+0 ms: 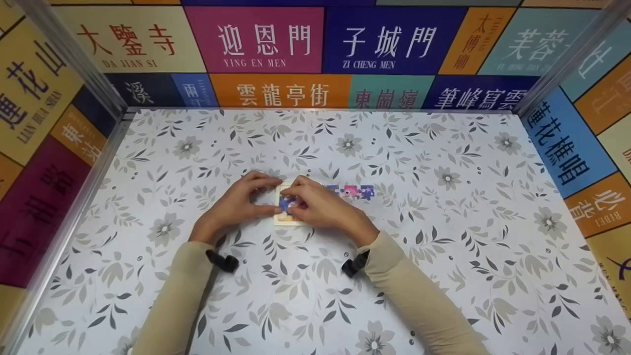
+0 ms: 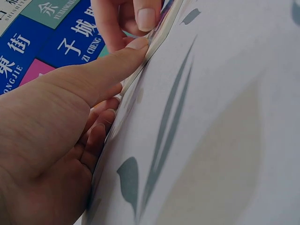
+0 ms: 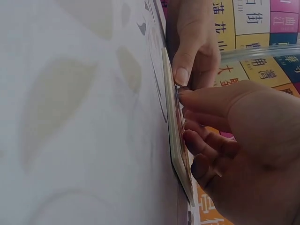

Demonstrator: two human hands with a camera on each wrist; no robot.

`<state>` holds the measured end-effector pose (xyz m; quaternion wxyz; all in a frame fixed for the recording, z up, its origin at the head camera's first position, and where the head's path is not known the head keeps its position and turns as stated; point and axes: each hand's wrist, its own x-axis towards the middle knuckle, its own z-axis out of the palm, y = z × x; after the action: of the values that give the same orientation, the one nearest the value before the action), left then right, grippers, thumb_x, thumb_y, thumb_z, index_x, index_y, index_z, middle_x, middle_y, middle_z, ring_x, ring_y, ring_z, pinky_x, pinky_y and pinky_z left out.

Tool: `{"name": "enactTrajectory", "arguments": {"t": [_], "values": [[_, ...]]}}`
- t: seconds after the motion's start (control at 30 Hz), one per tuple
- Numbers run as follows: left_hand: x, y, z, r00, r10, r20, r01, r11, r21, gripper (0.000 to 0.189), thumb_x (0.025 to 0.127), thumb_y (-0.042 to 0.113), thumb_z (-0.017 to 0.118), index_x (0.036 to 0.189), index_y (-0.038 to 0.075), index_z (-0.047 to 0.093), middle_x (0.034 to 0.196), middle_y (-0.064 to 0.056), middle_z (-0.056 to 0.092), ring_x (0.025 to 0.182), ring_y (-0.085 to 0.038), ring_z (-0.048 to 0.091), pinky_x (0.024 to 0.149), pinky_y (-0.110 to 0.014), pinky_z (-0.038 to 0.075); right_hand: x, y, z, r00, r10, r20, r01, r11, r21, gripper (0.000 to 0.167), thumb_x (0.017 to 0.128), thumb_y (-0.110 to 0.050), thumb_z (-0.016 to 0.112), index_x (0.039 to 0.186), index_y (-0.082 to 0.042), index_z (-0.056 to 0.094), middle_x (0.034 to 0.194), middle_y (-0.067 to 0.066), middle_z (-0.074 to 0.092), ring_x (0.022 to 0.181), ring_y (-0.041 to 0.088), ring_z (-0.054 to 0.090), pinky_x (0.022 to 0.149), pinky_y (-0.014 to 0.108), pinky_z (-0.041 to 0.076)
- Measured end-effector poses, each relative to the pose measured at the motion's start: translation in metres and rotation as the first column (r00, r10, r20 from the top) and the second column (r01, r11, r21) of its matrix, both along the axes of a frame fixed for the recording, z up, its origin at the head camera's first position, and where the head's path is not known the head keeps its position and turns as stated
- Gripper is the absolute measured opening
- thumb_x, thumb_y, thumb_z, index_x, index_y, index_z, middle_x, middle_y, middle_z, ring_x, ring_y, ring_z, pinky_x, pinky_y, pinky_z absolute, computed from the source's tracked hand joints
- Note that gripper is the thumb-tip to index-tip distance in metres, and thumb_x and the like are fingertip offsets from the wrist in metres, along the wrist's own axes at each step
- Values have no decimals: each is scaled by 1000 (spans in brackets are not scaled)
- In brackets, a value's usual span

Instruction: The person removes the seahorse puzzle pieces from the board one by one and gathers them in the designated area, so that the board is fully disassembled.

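Head view: touching a pale-rimmed puzzle tray (image 1: 291, 223), centred on floral tabletop (image 1: 424, 217), with loosely spread left hand (image 1: 240, 199) and curled right hand (image 1: 323, 204), left of knobbed pieces (image 1: 350, 190) in a left-to-right row. Left wrist view: setting thumb (image 2: 117, 63) to thin, straight rim (image 2: 165, 30). Right wrist view: bending fingers (image 3: 204, 140) over tray, too hidden to tell any pinch or long axis.

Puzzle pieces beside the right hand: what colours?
Puzzle pieces: mainly blue-purple and pink; head view shows best.
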<state>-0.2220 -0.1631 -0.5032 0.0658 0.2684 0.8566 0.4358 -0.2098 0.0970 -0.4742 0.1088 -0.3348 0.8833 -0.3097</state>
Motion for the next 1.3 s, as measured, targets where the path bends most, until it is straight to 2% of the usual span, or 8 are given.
{"name": "enactTrajectory", "arguments": {"t": [0.37,0.6,0.9,1.3], "values": [[0,0,1,999,9,46,-8,1000,-16,68,87,30,94,148,14,68,140,-9,61,133,-26,57,120,-46,43,2,0,-3,999,5,31,-5,1000,1,41,102,-16,70,142,-8,69,129,10,59,104,19,61,95,35,54],[0,1,2,996,25,84,-22,999,-36,73,84,36,96,149,21,67,141,-4,59,134,-24,55,122,-46,41,3,1,-1,997,-45,67,46,999,-6,42,101,-19,74,138,-2,64,129,13,58,108,23,62,99,37,55],[-1,0,0,999,9,43,-8,1000,-25,74,82,37,97,148,18,68,140,-5,60,129,-25,56,117,-44,42,4,3,-2,998,-47,33,48,999,-21,36,100,-18,74,129,0,64,123,15,54,103,24,59,95,36,52],[0,0,1,999,12,41,-11,1000,-22,76,81,36,98,148,19,68,141,-5,60,129,-24,56,115,-43,43,2,1,-3,998,-54,32,56,996,-71,35,97,-14,79,127,-3,63,118,13,60,100,21,61,91,34,53]]}}
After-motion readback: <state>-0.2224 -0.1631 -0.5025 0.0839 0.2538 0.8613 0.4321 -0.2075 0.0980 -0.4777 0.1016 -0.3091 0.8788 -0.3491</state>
